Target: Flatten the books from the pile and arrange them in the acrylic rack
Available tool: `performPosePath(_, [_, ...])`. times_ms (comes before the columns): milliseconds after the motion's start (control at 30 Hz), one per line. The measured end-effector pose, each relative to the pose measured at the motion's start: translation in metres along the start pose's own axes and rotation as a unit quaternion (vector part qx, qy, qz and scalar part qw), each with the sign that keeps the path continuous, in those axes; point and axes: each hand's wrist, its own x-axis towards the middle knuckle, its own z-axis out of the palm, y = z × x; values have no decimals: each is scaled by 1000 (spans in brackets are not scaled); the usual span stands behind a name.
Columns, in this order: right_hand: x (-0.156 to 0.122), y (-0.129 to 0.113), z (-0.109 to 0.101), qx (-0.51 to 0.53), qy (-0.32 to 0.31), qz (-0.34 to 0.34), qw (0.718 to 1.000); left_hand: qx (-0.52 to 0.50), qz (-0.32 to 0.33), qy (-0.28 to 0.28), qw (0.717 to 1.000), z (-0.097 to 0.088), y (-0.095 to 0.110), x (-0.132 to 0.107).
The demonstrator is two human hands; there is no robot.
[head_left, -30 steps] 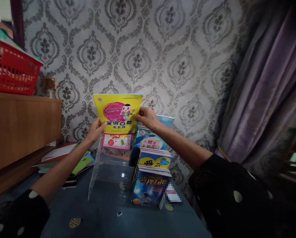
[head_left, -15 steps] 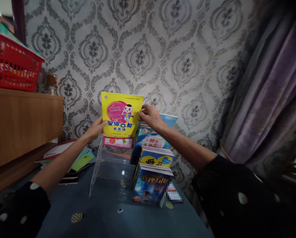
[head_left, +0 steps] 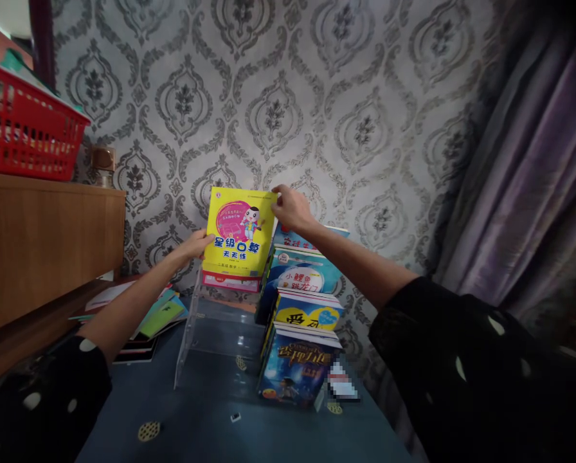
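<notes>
My left hand (head_left: 197,245) grips the left edge of a thin yellow workbook with a cartoon child on its cover (head_left: 238,235), fingers curled round it, while my right hand (head_left: 290,207) pinches its top right corner between thumb and fingertips. The workbook stands upright at the top tier of a clear acrylic stepped rack (head_left: 218,334), in front of a pink-and-white booklet (head_left: 230,281) whose lower strip shows beneath it. Just to its right, blue-covered paperback books (head_left: 302,321) fill the rack's other column, tier below tier. The rack sits on a dark blue patterned tablecloth (head_left: 206,431); loose flat books (head_left: 150,321) lie to its left, and a red plastic basket (head_left: 22,132) sits on a wooden cabinet (head_left: 42,251).
</notes>
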Motion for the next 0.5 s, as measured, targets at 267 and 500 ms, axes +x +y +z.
performPosePath(267, [11, 0, 2, -76, -42, 30, 996, -27, 65, 54, 996, 1, -17, 22])
performPosePath(500, [16, -1, 8, -137, -84, 35, 986, -59, 58, 72, 994, 11, -23, 23])
